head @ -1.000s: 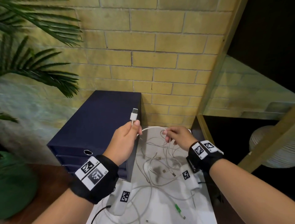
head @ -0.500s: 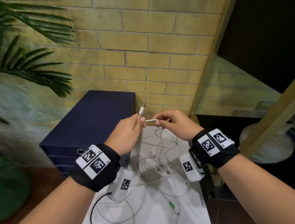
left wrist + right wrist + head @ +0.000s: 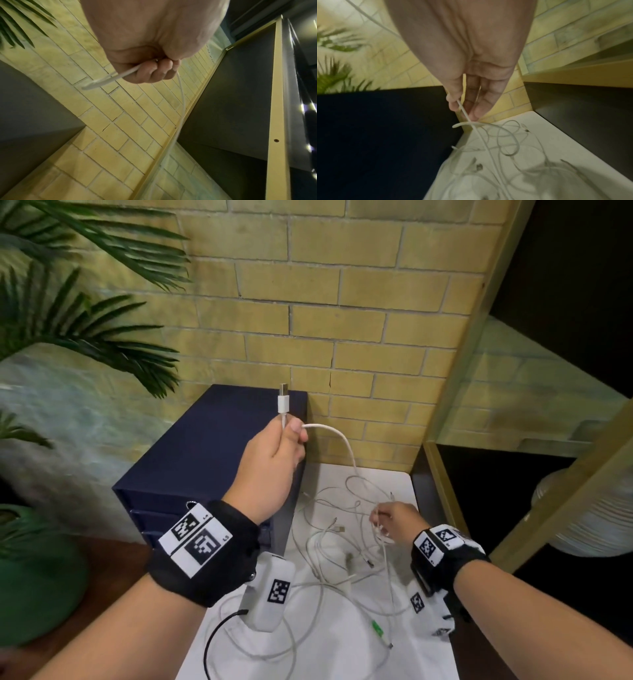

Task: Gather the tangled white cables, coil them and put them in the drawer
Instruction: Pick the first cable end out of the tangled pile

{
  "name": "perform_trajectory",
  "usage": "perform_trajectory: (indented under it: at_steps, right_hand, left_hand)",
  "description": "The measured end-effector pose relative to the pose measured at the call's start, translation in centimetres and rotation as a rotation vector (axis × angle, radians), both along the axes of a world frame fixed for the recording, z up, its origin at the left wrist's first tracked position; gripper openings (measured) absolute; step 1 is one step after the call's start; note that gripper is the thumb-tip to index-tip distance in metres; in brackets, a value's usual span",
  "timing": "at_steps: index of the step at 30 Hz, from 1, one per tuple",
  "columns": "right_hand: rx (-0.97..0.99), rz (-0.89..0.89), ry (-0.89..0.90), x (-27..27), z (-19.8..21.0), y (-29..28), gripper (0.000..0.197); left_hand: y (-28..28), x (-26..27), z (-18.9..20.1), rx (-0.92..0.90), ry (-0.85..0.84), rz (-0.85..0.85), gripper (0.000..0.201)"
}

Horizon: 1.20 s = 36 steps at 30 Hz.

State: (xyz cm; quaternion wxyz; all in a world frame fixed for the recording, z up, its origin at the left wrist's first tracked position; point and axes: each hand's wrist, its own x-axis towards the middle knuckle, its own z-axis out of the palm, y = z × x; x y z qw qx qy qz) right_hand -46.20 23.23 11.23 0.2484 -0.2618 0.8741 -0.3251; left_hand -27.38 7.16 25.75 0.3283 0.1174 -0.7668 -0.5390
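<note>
A tangle of white cables (image 3: 346,542) lies on a white table top (image 3: 342,655). My left hand (image 3: 274,453) is raised above the dark blue drawer unit (image 3: 205,453) and grips one white cable (image 3: 109,79) just below its USB plug (image 3: 283,400), which points up. That cable arcs right and down into the tangle. My right hand (image 3: 390,520) is low over the tangle and pinches a cable strand (image 3: 462,109) between thumb and fingers. The drawers look closed.
A yellow brick wall (image 3: 342,302) stands behind. A palm plant (image 3: 68,302) in a green pot (image 3: 30,587) stands at the left. A dark shelf unit with pale wooden frame (image 3: 455,392) borders the table on the right. A green-tipped connector (image 3: 378,630) lies among the cables.
My right hand has dropped from beside the left hand down to the tangle on the table. My left hand keeps holding the plug end up, and the cable now hangs between them.
</note>
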Motion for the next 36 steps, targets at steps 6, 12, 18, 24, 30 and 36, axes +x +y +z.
perform_trajectory:
  at_steps: [6, 12, 18, 24, 30, 36]
  right_hand:
    - [-0.457, -0.185, 0.061, -0.5, 5.5, -1.0, 0.024]
    - [-0.795, -0.206, 0.090, -1.8, 8.4, -1.6, 0.016]
    - [-0.688, -0.121, 0.397, -1.9, 8.0, 0.1, 0.019]
    - [-0.122, -0.006, 0.485, -0.7, 3.9, 3.4, 0.026]
    - [0.730, 0.410, 0.161, 1.8, -0.3, 5.3, 0.038]
    - [0.041, 0.281, 0.128, 4.6, 3.1, 2.2, 0.037]
  left_hand:
    - [0.1, 0.8, -1.0, 0.050, -0.026, 0.033, 0.030]
    - [-0.2, 1.1, -1.3, 0.037, -0.057, 0.063, 0.031]
    - [-0.4, 1.1, -1.2, 0.037, -0.060, 0.066, 0.031]
    - [-1.2, 1.7, -1.4, 0.003, -0.102, 0.056, 0.033]
    - [-1.3, 1.6, -1.6, 0.029, -0.095, 0.038, 0.043]
    - [0.5, 0.9, -2.8, 0.145, -0.157, -0.171, 0.052]
